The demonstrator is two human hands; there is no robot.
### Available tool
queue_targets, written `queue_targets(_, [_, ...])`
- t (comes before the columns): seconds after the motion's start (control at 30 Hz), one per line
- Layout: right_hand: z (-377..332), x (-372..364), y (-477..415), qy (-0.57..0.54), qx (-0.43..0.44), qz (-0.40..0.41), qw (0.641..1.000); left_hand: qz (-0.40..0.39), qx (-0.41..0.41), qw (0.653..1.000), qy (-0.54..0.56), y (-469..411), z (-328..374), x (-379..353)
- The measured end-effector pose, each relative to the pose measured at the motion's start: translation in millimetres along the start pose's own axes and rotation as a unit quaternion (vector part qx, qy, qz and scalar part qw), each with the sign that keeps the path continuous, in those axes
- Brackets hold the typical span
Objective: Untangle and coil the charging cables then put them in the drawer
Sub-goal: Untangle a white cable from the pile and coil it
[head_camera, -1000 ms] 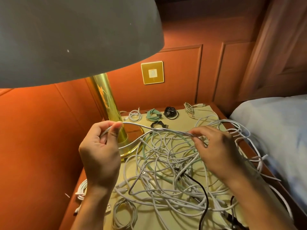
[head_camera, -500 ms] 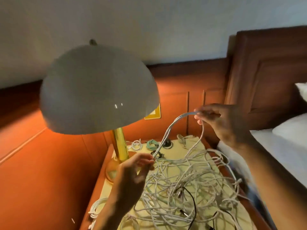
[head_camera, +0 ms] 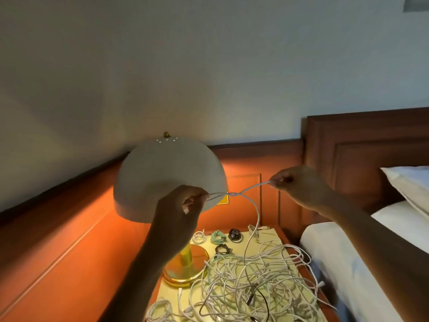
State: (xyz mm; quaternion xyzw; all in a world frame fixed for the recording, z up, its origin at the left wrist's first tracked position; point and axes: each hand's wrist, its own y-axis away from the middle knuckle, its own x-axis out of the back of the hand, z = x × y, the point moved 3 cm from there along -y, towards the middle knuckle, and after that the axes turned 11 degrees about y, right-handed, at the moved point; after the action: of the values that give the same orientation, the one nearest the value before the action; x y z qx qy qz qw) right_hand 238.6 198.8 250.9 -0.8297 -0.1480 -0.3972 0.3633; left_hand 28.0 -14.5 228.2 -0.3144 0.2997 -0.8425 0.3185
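- Now, white cable [head_camera: 251,187] stretched taut in mid-air, in front of the lamp [head_camera: 169,177].
- Left hand [head_camera: 178,212]: fingers curled, pinching the cable's left stretch.
- Right hand [head_camera: 294,187], higher and further right: pinching the other end.
- Slack dropping into the tangle [head_camera: 255,282] on the nightstand [head_camera: 176,296]; coiled cables [head_camera: 218,237] along the far edge.

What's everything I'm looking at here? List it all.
Dome-shaded brass table lamp: one, pale shade, nightstand's back left.
Yellow-topped wooden nightstand: one, centre.
Tangled heap of charging cables: one, mostly white, on nightstand.
Small coiled cables: at least six; white, green, black; around heap.
Long white cable: one, stretched between hands, trailing into heap.
White-sheeted bed: one, right.
Brown wooden headboard: one, behind bed.
Left hand: one, pinching long white cable.
Right hand: one, pinching it higher up.
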Motion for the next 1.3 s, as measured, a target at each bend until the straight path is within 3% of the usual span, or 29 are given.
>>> queue_targets(0.1, [-24, 8, 12, -0.061, -0.002, -0.036, 0.997, -0.143, 0.06, 0.982, -0.111, -4, 9, 5])
queue_targets(0.17, [-45, 13, 20, -0.124, 0.019, -0.08, 0.989, -0.157, 0.061, 0.979, -0.119, -6, 11, 2])
queue_targets(0.3, [-86, 17, 33, -0.188, 0.094, -0.178, 0.961, -0.167, 0.077, 0.983, 0.007, -6, 16, -18])
queue_targets(0.4, [-97, 20, 36, -0.201, 0.119, -0.202, 0.951, -0.165, 0.099, 0.977, 0.092, 1, 17, -29])
queue_targets(0.53, [-90, 17, 40, -0.232, 0.114, -0.203, 0.945, -0.151, 0.111, 0.972, 0.141, 12, 19, -30])
queue_targets(0.63, [-80, 12, 43, -0.329, 0.08, -0.184, 0.923, -0.179, 0.137, 0.961, 0.16, 20, 20, -34])
queue_targets(0.77, [-56, -11, 58, -0.46, -0.084, -0.014, 0.884, -0.015, 0.217, 0.944, 0.249, 22, 20, -31])
queue_targets(0.87, [-55, -52, 94, -0.43, -0.113, 0.013, 0.896, 0.062, 0.274, 0.912, 0.3, 25, 21, -33])
queue_targets(0.97, [-74, -85, 130, -0.369, -0.09, -0.028, 0.925, 0.08, 0.293, 0.904, 0.302, 28, 19, -39])
queue_targets(1.07, [-88, -101, 141, -0.25, -0.057, -0.019, 0.966, 0.078, 0.307, 0.905, 0.285, 30, 13, -42])
queue_targets(1.23, [-90, -89, 130, -0.105, -0.015, -0.029, 0.994, 0.048, 0.267, 0.935, 0.227, 33, 8, -36])
queue_targets(1.3, [-89, -82, 126, -0.088, 0.002, -0.004, 0.996, 0.071, 0.211, 0.965, 0.141, 34, 7, -29])
